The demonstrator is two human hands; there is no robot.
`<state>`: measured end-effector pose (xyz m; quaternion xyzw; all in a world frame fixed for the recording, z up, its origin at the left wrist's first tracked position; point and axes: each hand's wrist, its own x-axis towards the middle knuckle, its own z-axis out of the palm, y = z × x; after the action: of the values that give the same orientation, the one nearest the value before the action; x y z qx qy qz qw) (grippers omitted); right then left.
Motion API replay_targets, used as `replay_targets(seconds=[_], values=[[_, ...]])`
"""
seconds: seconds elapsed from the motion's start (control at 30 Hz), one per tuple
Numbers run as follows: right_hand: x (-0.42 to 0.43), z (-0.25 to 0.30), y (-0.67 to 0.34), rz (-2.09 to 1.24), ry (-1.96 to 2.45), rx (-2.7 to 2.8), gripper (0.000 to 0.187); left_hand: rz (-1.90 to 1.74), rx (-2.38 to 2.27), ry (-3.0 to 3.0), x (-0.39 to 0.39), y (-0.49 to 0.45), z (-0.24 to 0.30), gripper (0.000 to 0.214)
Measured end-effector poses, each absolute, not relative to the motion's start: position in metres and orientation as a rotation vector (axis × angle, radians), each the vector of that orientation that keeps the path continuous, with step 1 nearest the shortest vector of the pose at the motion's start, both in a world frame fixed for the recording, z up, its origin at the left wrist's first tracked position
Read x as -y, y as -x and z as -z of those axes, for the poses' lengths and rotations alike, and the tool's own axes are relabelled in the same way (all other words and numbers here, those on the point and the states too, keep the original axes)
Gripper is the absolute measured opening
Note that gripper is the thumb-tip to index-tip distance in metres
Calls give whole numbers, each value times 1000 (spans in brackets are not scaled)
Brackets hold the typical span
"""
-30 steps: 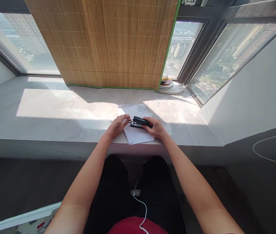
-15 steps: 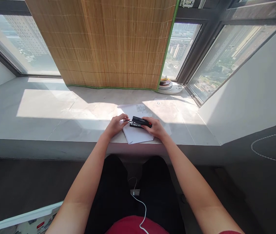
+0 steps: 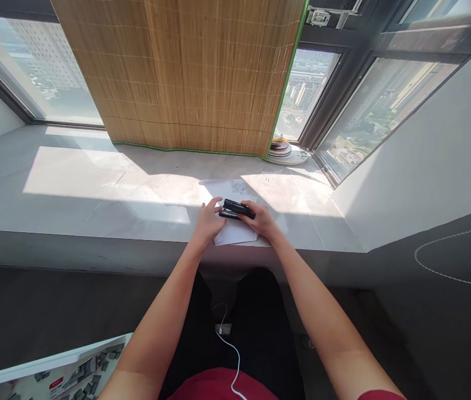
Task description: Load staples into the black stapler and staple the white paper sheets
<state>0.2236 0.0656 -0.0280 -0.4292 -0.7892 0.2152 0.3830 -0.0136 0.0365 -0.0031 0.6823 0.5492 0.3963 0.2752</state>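
A black stapler (image 3: 237,209) with a red end lies on white sheets of paper (image 3: 235,232) near the front edge of a grey stone window ledge (image 3: 94,205). My right hand (image 3: 261,220) is wrapped round the stapler's right end. My left hand (image 3: 208,219) rests on the paper at the stapler's left tip, its fingers bent and touching the metal front. More paper with small print (image 3: 239,186) lies just behind the stapler.
A bamboo blind (image 3: 185,72) hangs behind the ledge. A stack of plates (image 3: 283,149) sits in the far right corner by the window. A white box lid (image 3: 52,378) lies on the floor at lower left. A white cable (image 3: 231,344) hangs over my lap.
My left hand has slid closer in against the stapler's left tip and lies flatter on the paper. The view has shifted slightly left and up.
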Motion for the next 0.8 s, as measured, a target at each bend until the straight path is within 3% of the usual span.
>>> replay_targets(seconds=[0.17,0.33,0.43,0.63,0.8], values=[[-65,24,-223,-578,1083,1991,37,-1059,-1515,-1759,-39,-4,-1,71],[-64,20,-220,-566,1121,1988,34,-1012,-1513,-1804,-60,9,-14,45],[-62,17,-219,-562,1167,1954,32,-999,-1501,-2057,-82,18,-19,47],[-39,10,-260,-511,1266,1956,27,-652,-1857,-2264,-112,47,6,43],[-25,14,-302,-434,1329,1876,29,-655,-1864,-2303,-114,52,21,39]])
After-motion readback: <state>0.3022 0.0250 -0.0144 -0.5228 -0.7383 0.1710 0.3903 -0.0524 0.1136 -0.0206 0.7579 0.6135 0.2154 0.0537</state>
